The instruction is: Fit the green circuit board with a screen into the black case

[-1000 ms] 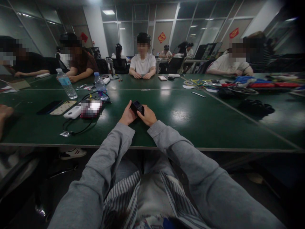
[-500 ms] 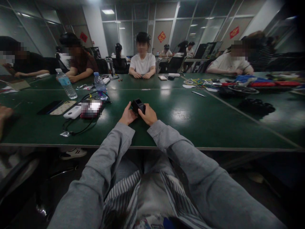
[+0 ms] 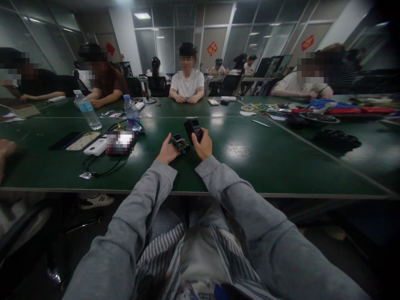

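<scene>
My left hand [image 3: 167,151] grips a small circuit board [image 3: 180,143] with a little screen on its top and green parts along its side. In my right hand [image 3: 204,143] is a black plastic cover [image 3: 193,129] with a rectangular window, tilted up to the right of the board. The cover and the board are apart, with a narrow gap between them. Both hands are held over the green table [image 3: 250,166], in front of my body. The palm-side fingers of both hands are partly hidden by what they hold.
To the left lie a white power bank [image 3: 95,144], a phone [image 3: 120,142] and a black cable [image 3: 109,170]. Two water bottles [image 3: 88,110] stand behind them. At right are a pen [image 3: 260,123], tangled wires [image 3: 256,107] and a black bundle [image 3: 336,139]. A person [image 3: 187,83] sits opposite.
My right hand has lifted the black cover up and to the right, off the circuit board. The board now shows in my left hand, which has hardly moved.
</scene>
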Action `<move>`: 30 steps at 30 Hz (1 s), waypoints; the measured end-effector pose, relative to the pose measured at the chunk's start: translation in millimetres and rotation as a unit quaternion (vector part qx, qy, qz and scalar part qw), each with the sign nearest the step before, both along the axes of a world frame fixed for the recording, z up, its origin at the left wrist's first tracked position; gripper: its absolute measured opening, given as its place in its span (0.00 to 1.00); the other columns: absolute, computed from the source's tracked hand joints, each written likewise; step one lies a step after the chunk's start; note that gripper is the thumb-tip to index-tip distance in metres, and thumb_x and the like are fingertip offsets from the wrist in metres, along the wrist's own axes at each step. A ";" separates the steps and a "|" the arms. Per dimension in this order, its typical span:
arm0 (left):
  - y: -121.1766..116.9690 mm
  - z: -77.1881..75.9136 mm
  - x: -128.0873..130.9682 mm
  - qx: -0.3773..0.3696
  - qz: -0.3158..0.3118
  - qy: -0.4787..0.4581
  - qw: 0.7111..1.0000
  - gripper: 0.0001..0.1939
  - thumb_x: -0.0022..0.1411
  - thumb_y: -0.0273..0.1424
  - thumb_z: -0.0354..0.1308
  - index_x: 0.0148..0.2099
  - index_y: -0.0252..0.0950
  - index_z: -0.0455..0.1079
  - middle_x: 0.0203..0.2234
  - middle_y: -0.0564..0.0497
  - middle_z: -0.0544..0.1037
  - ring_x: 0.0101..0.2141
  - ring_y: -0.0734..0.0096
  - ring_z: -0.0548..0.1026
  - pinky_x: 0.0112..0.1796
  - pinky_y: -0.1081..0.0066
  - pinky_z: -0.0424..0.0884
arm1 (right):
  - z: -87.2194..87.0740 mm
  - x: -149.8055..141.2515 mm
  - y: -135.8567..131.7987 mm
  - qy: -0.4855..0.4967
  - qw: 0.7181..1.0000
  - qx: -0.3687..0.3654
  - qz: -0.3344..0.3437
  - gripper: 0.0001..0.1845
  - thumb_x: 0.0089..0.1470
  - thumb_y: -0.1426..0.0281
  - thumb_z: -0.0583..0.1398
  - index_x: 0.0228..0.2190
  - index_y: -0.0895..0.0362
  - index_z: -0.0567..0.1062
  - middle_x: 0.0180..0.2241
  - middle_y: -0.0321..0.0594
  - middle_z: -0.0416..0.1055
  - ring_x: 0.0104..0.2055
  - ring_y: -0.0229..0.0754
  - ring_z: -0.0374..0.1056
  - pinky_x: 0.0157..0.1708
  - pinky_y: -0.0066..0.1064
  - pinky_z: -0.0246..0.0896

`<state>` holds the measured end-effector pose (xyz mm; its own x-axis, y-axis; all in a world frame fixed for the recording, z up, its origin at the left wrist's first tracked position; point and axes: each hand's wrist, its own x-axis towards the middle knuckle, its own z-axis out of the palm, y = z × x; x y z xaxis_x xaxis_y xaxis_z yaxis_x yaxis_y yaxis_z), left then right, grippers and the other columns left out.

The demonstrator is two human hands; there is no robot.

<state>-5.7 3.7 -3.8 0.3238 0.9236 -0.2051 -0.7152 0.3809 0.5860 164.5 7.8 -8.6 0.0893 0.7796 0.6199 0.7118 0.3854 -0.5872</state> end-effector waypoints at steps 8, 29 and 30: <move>-0.5 1.1 1.0 -0.008 0.014 0.002 1.000 0.22 0.65 0.45 0.51 0.47 0.30 0.71 0.33 0.41 0.79 0.38 0.59 0.79 0.45 0.60 0.72 | -17.3 12.1 25.8 -0.045 0.996 -0.051 -0.052 0.27 0.59 0.55 0.53 0.50 0.64 0.67 0.47 0.57 0.71 0.49 0.53 0.67 0.51 0.44 0.60; 0.2 -0.1 0.7 -0.011 0.025 0.006 1.000 0.22 0.65 0.45 0.52 0.50 0.32 0.69 0.35 0.41 0.80 0.37 0.60 0.79 0.43 0.60 0.73 | -24.7 12.9 27.9 -0.097 0.991 -0.073 -0.063 0.26 0.56 0.58 0.57 0.49 0.64 0.69 0.47 0.57 0.70 0.50 0.55 0.66 0.50 0.46 0.61; -0.1 0.0 0.7 -0.011 0.027 0.005 1.000 0.22 0.65 0.45 0.52 0.50 0.32 0.69 0.35 0.41 0.80 0.37 0.60 0.79 0.43 0.60 0.73 | -24.5 12.6 27.7 -0.096 0.991 -0.071 -0.066 0.26 0.56 0.58 0.57 0.49 0.64 0.69 0.47 0.57 0.70 0.50 0.55 0.66 0.49 0.47 0.61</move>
<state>-5.0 3.6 -3.8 0.2721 0.9346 -0.2291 -0.7285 0.3556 0.5855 177.1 35.6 -33.1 0.0868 0.8492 0.5209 0.8540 0.2059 -0.4779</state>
